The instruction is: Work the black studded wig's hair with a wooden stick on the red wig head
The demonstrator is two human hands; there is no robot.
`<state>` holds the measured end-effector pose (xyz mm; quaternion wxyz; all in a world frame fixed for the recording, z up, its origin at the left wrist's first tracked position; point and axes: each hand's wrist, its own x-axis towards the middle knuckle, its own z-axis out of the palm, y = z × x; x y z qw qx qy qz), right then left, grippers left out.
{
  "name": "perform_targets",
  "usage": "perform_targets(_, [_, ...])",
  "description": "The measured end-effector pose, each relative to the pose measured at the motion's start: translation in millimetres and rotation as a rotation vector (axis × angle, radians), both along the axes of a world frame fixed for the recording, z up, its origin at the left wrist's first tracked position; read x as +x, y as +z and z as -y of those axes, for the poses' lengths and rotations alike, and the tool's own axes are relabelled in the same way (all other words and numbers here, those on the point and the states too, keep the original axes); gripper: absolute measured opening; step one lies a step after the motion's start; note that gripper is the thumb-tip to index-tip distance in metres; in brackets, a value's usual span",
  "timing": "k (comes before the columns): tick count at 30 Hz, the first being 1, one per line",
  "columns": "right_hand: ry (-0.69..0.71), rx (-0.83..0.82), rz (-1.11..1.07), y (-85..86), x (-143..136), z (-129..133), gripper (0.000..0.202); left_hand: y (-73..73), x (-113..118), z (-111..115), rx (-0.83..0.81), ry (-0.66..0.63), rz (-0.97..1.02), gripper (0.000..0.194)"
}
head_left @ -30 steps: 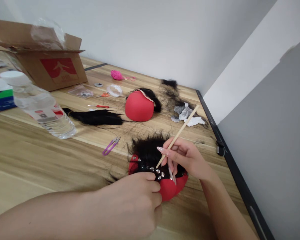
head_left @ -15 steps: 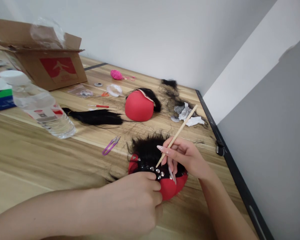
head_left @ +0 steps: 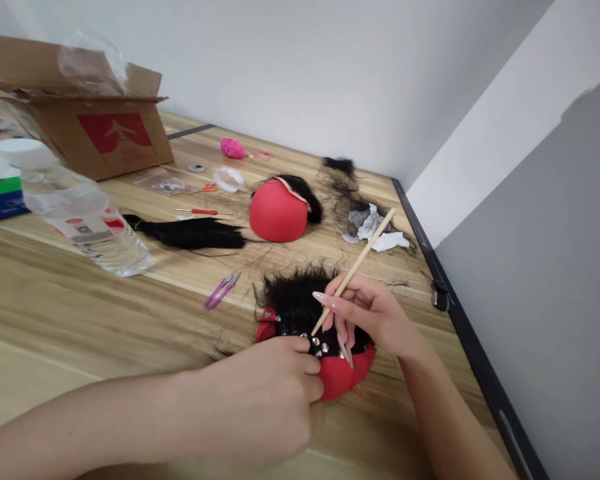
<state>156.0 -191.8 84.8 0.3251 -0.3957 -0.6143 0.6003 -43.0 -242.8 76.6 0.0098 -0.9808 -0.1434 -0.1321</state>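
Pale grey walls (head_left: 260, 73) rise behind your wood-grained table (head_left: 105, 327). Your right hand (head_left: 367, 313) is clamped on a slim pale wooden stick (head_left: 365, 250) between thumb and fingers, its lower end slanting down among shiny silver round studs (head_left: 325, 347); whether that tip touches is hard to make out. Your left hand (head_left: 280, 393) lies curled at the near left side of the red dome-shaped form (head_left: 337, 377), its fingertips hidden beneath, so you cannot tell whether they pinch anything. That form sits on the table under both your hands, which cover much of its front and right side; spiky black hair (head_left: 300, 290) spreads over its far part.

Farther out, purple-handled thread snips (head_left: 223, 291) lie near the hair, with a second smooth red dome (head_left: 277, 212) beyond. White and grey crumpled tissue (head_left: 375, 227) sits behind your stick's upper end. To the left, a straight black hair bundle (head_left: 195, 233) ends behind a clear plastic water bottle (head_left: 87, 217), which also hides part of a brown cardboard box (head_left: 145, 160), cut off at the left edge.
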Motion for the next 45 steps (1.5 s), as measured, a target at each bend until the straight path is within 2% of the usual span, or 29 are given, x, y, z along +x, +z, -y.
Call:
perform_targets(2, [-0.002,-0.001,-0.004,0.2,-1,0,0.028,0.0,1,-2,0.001,-0.09,-0.018,0.024])
perform_targets(4, [-0.006,-0.001,-0.006,-0.1,-1,1,0.029,-0.2,2,-4,-0.004,-0.117,-0.024,0.025])
perform_targets(13, [-0.065,0.021,0.039,-7.1,-4,1,0.032,-11.0,3,-2,-0.014,-0.103,-0.027,0.026])
perform_targets(22, [-0.077,0.026,0.029,-5.8,-5,0,0.031,-6.3,4,-2,0.032,-0.115,-0.018,0.024])
perform_targets(45, [-0.089,0.014,-0.022,-8.7,-3,-1,0.029,-11.3,5,-1,0.03,-0.1,-0.023,0.025])
